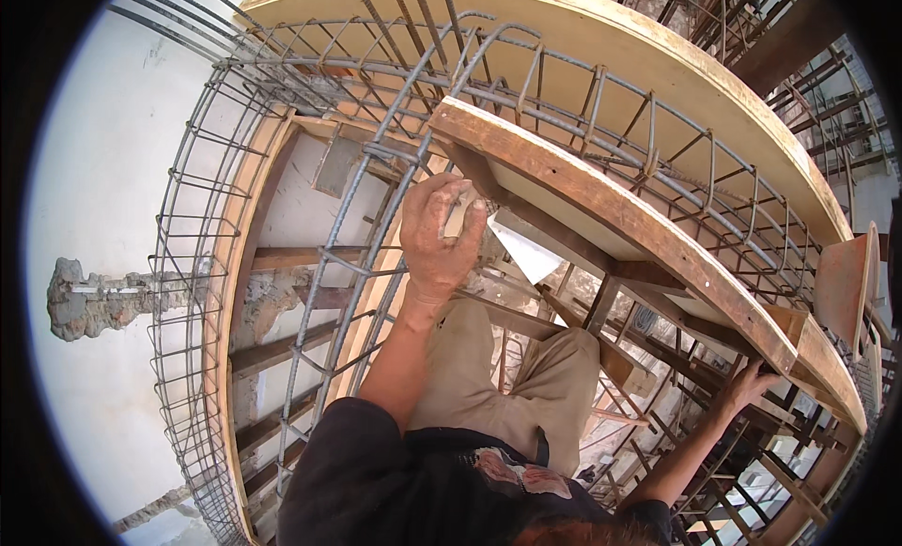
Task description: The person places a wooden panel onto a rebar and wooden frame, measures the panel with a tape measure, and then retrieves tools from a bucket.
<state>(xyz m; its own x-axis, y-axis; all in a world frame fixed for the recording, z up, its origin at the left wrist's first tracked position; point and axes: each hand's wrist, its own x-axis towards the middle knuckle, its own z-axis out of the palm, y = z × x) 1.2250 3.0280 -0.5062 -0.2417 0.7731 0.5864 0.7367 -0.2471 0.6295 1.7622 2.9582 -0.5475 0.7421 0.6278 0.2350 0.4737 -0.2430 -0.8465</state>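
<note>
A wooden formwork panel, with a brown timber frame and a pale sheet, slants across the middle and right in front of me. My right hand grips its lower edge near the right end; the panel hides some of its fingertips. Close to the panel's left end is my left hand, raised, its fingers half curled and the thumb apart from them. Nothing shows in it. Dust coats its fingertips. Just left of this hand runs a steel rebar cage with thick ribbed bars.
Behind the panel, another rebar cage curves along a tall plywood form. A tied cage stands by the white wall at left. Timber props and steel rods lie below my knees. An orange-brown board stands at right.
</note>
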